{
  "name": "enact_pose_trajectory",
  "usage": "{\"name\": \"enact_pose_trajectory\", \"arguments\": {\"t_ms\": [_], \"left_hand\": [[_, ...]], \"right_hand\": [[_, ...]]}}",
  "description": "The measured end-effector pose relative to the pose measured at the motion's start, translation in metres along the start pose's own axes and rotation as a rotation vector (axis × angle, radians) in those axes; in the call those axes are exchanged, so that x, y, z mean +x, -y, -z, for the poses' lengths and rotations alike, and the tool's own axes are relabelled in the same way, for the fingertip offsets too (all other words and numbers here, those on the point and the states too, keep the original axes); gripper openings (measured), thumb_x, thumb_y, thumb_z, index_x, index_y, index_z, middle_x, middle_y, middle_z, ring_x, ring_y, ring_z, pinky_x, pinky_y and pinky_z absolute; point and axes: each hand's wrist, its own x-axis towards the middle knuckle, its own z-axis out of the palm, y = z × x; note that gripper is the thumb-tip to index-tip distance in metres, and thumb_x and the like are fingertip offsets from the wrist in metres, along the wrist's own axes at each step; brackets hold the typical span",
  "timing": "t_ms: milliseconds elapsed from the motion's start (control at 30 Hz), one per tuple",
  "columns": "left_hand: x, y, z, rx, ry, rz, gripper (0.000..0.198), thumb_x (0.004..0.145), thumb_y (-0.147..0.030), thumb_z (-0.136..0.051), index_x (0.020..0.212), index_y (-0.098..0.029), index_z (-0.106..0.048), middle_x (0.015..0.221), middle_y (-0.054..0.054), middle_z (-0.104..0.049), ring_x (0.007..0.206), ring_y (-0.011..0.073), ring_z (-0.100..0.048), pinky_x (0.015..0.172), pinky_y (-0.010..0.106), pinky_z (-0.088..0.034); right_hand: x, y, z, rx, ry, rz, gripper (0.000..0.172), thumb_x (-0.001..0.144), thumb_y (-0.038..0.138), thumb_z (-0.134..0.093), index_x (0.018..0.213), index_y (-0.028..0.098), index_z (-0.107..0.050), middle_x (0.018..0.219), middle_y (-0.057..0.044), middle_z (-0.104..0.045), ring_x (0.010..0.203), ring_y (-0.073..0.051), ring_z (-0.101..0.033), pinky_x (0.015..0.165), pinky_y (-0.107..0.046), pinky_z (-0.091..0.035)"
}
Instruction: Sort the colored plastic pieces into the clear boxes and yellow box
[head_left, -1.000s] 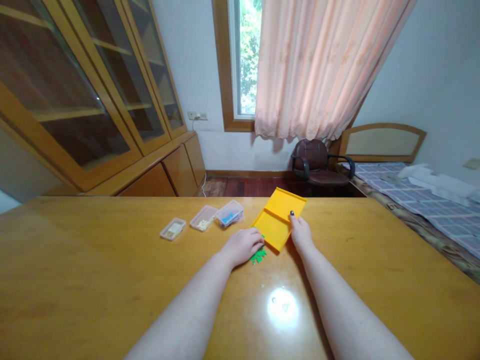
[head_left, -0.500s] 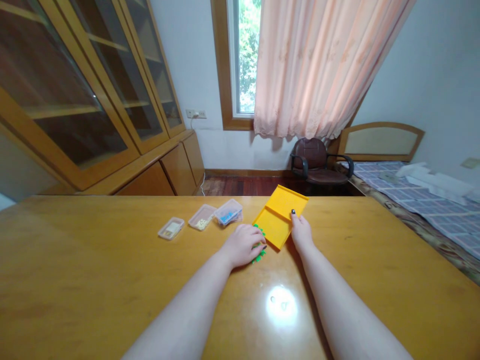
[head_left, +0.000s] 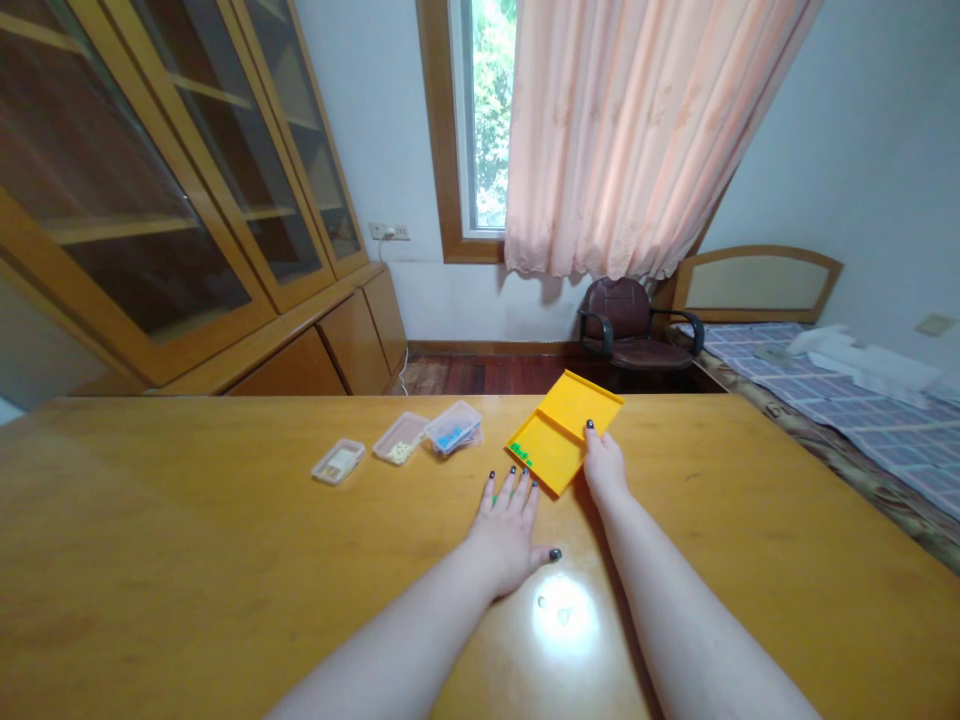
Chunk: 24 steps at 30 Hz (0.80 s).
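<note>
A yellow tray (head_left: pixel 574 405) with two compartments lies on the wooden table (head_left: pixel 187 540), tilted diagonally. Small green pieces (head_left: pixel 521 458) sit in its near left corner. My right hand (head_left: pixel 604 462) grips the tray's near right edge, one finger hooked over the rim. My left hand (head_left: pixel 510 525) lies flat on the table just in front of the tray, fingers stretched toward the green pieces, thumb out to the right; a bit of green shows between the fingers.
Three small clear plastic boxes stand left of the tray: one with blue pieces (head_left: pixel 453 428), one with pale pieces (head_left: pixel 401 439), one further left (head_left: pixel 338 461). A chair (head_left: pixel 634 335) and a bed (head_left: pixel 862 400) are beyond the table; a glass-front cabinet (head_left: pixel 187 200) stands left.
My left hand was curled over loose green pieces beside the tray; it has flattened and slid back, and green pieces lie in the tray's corner. The right hand stays on the tray.
</note>
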Motion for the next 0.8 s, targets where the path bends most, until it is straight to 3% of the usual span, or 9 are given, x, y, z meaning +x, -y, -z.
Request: {"name": "enact_pose_trajectory", "arguments": {"t_ms": [233,367,533,667,800], "left_hand": [[0.007,0.023,0.009,-0.029,-0.063,0.095,0.077,0.078,-0.06,-0.038,0.137,-0.013,-0.025,0.142,0.016,-0.023,0.132,0.0324,-0.014,0.104,0.057,-0.006],[0.013,0.035,0.015,-0.163,-0.169,0.152,0.062,0.083,-0.046,-0.038,0.135,-0.013,-0.026,0.141,0.015,-0.028,0.131,0.0273,-0.022,0.106,0.051,-0.013],[0.014,0.062,0.032,-0.367,-0.354,0.207,0.034,0.084,-0.025,-0.038,0.114,-0.016,-0.051,0.121,0.011,-0.052,0.115,0.02,-0.046,0.098,0.036,-0.034],[0.008,0.078,0.047,-0.306,-0.275,0.274,0.026,0.084,-0.019,-0.037,0.099,-0.018,-0.059,0.105,0.008,-0.061,0.097,0.0204,-0.056,0.085,0.034,-0.043],[0.0,0.084,0.053,-0.241,-0.17,0.191,0.022,0.082,-0.017,-0.039,0.093,-0.019,-0.059,0.1,0.007,-0.061,0.091,0.0193,-0.056,0.079,0.031,-0.043]], "right_hand": [[0.0,-0.002,-0.001,-0.007,0.002,0.025,0.047,0.068,0.057,-0.053,0.085,0.015,-0.062,0.091,-0.01,-0.068,0.083,-0.024,-0.063,0.066,-0.03,-0.048],[0.0,-0.002,-0.003,0.009,0.011,0.048,0.047,0.068,0.056,-0.054,0.089,0.015,-0.062,0.09,-0.009,-0.069,0.085,-0.025,-0.062,0.07,-0.032,-0.049],[-0.002,-0.002,-0.005,0.029,0.063,0.031,0.046,0.068,0.055,-0.055,0.089,0.015,-0.064,0.087,-0.01,-0.069,0.084,-0.026,-0.063,0.071,-0.035,-0.049],[-0.004,-0.003,-0.008,0.027,0.093,0.04,0.046,0.067,0.054,-0.056,0.09,0.015,-0.064,0.086,-0.009,-0.069,0.086,-0.027,-0.062,0.073,-0.035,-0.049],[-0.005,-0.004,-0.009,0.007,0.121,0.048,0.045,0.067,0.054,-0.057,0.089,0.016,-0.064,0.088,-0.008,-0.069,0.087,-0.026,-0.062,0.073,-0.035,-0.049]]}}
